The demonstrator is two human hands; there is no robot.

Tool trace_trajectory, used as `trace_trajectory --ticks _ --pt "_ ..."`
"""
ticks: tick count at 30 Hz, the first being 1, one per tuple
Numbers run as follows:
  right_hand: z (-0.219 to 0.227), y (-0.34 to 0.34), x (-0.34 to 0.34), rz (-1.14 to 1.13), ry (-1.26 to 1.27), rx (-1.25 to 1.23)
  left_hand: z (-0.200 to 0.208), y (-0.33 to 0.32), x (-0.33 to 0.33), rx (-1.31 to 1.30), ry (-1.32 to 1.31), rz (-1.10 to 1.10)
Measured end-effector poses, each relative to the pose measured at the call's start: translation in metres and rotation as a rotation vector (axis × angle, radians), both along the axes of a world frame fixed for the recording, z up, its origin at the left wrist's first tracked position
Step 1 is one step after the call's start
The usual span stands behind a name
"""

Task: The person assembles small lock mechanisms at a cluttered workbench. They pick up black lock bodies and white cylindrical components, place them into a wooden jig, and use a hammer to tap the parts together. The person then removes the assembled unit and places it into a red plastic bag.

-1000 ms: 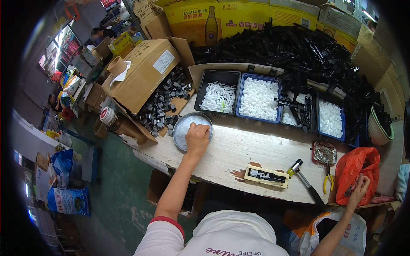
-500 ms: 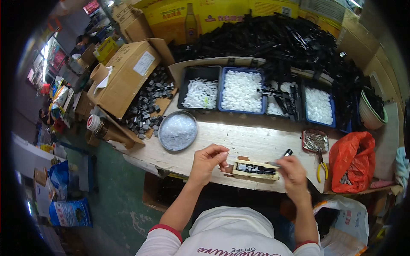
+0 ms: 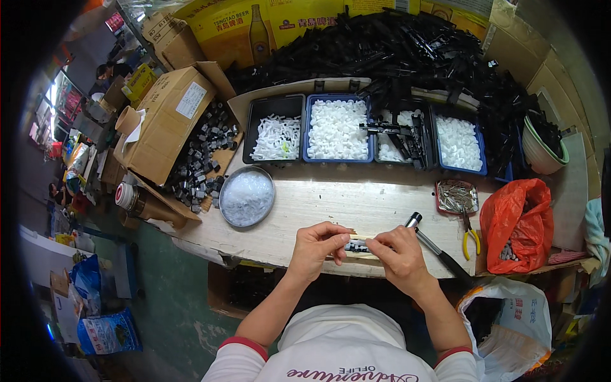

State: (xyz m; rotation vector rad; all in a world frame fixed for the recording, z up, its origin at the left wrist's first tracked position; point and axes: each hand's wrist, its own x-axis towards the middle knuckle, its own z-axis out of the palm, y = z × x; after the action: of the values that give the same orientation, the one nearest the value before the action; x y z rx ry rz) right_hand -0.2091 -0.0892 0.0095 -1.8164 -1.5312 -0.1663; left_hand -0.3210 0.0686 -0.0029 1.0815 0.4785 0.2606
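Observation:
A small pale wooden block [image 3: 363, 255] lies near the front edge of the bench. Set in its recess is a black part with whitish-silver pieces [image 3: 358, 246], mostly hidden by my fingers. My left hand [image 3: 313, 249] is at the block's left end, thumb and forefinger pinched together beside the part. Over the right end, my right hand [image 3: 401, 256] has its fingers bunched and pressed down on the part. What either pinch holds is hidden. A hammer [image 3: 435, 247] with a black grip lies slanted just right of my right hand, its head away from me.
A round tray of clear small pieces [image 3: 247, 197] is left on the bench [image 3: 318, 197]. Bins of white pieces [image 3: 340, 127] line the back, below heaped black parts [image 3: 382, 57]. Rightward are a tray of metal pins [image 3: 457, 196], yellow-handled pliers [image 3: 471, 242] and a red bag [image 3: 519, 223].
My right hand has moved left from beside the hammer onto the block and covers its right end. My left hand has closed in on the left end. The view has shifted slightly.

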Motion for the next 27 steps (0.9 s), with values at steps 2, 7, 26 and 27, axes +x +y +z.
trace_trajectory --ticks 2,7,26,27 --pt "0.0 -0.001 -0.002 0.017 -0.076 0.009 0.0 0.002 0.002 -0.105 0.079 -0.035" --pt "-0.006 -0.004 -0.002 0.035 0.045 -0.001 0.002 -0.001 0.006 -0.278 0.162 -0.089" --pt "-0.025 -0.032 0.019 -0.176 0.304 -0.177 -0.04 -0.029 0.016 1.25 0.092 -0.034" --pt "-0.025 -0.03 0.018 -0.169 0.283 -0.18 -0.04 -0.029 0.016 1.246 0.091 -0.031"
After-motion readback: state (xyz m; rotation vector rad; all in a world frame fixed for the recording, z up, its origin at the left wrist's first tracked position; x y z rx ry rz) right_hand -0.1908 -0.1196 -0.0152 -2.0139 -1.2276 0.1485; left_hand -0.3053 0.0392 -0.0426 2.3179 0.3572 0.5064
